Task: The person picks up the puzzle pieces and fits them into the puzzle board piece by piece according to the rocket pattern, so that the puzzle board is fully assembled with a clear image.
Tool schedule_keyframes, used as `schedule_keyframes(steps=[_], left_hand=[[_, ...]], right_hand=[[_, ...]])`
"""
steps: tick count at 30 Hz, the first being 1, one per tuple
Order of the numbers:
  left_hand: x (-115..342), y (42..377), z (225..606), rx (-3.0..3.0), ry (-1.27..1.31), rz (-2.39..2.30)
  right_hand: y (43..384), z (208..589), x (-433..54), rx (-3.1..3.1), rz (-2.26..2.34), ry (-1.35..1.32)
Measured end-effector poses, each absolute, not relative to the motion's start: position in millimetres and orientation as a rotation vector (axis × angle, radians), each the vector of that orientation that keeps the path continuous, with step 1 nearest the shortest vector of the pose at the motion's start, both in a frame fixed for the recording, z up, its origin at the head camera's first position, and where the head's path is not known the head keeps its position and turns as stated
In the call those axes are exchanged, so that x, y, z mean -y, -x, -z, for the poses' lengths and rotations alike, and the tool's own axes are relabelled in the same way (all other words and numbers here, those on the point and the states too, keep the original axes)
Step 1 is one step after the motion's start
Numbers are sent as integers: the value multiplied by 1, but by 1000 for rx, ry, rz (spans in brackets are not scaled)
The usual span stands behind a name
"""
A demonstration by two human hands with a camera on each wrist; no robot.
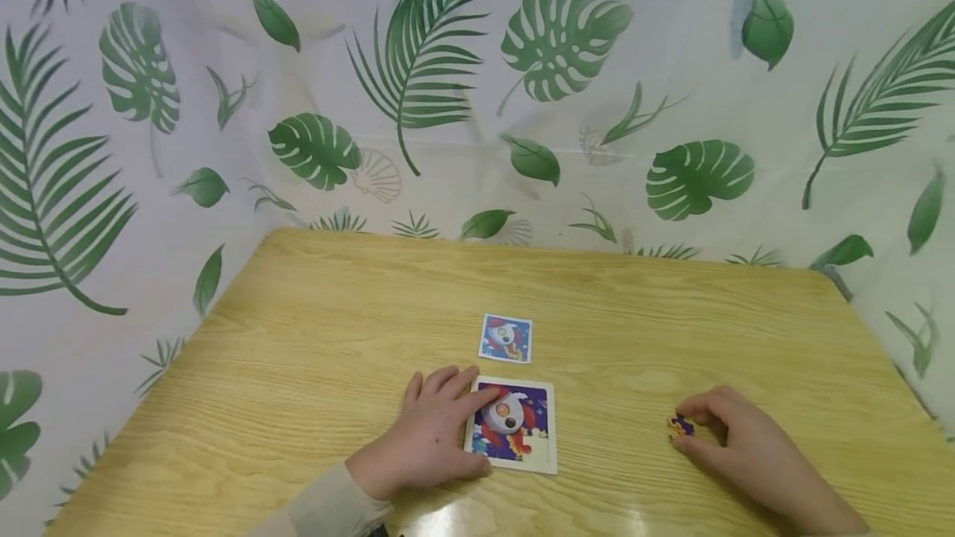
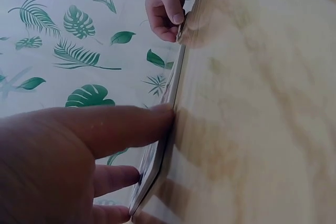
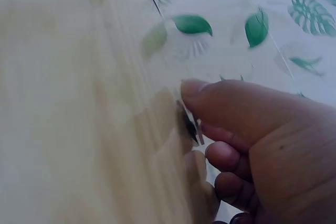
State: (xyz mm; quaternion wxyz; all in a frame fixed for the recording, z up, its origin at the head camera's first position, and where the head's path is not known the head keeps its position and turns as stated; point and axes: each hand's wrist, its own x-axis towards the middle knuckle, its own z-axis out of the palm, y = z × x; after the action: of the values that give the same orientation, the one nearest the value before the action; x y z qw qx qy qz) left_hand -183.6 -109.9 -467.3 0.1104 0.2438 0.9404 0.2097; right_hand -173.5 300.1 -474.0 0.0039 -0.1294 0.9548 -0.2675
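A small square jigsaw puzzle [image 1: 539, 404] with a white frame and a rocket picture lies near the table's front. Its lower right corner shows a pale bare patch. My left hand [image 1: 433, 437] rests at its left side, fingers spread, the index finger over the picture and the thumb at the near edge. Off to the right, my right hand [image 1: 749, 446] pinches a dark blue and orange puzzle piece [image 1: 681, 428] between thumb and fingers, close to the tabletop. In the right wrist view the puzzle piece [image 3: 190, 124] appears edge-on, tilted.
Just beyond the puzzle lies a small card [image 1: 505, 339] printed with the same rocket picture. Everything sits on a wood-grain table [image 1: 336, 313]. A white curtain with green leaves [image 1: 462, 181] hangs along the table's far edge and sides.
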Motion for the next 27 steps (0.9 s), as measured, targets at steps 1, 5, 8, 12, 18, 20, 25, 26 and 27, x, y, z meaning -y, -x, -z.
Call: schedule_keyframes(steps=[1,5,8,12,18,20,25,26,27], left_hand=[[111,183,467,-2768,-709,-618],[114,182,467,-2776,-692,-633],[115,181,467,-2769,-690,-651],[114,181,466,-2761,-694,-669],[112,183,465,-2761,-702,-660],[111,183,465,-2758,-705,-663],[108,182,466,-2757,-717,-668],[107,182,466,-2756,-723,-669],[106,181,465,-2756,-741,-668]], right_hand=[[174,475,-294,-2983,853,417],[177,478,-268,-2959,903,493],[177,481,-249,-2948,945,563],[175,481,-221,-2896,1023,614],[171,479,-175,-2816,1061,714],[171,481,-162,-2829,1019,775],[170,482,-146,-2921,883,811],[170,482,-145,-2932,866,796],[169,482,-144,-2937,858,777]])
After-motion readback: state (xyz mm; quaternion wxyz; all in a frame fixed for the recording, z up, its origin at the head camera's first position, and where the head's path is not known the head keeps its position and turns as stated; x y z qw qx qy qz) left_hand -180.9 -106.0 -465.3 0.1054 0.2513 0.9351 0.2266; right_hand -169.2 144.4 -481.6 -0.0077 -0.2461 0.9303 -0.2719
